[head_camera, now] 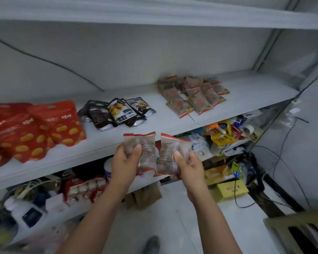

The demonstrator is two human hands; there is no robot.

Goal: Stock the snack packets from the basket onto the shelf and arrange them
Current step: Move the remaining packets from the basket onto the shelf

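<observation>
held packets [149,143] [168,151]: 2 | hands [123,162] [191,167]: 2 | packet piles [193,94] on shelf [255,90]: 3

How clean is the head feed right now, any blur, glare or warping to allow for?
Head view: the wide-angle lens bows the shelf edges; light is flat and dim, no hard shadows; faint sheen on the red pouches; the clear packets held by the left hand and right hand are soft, print unreadable; the lower-left corner is smeared by blur.

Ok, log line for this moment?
left hand: holds clear red-edged snack packet | right hand: holds matching packet | position: before grey shelf
</observation>
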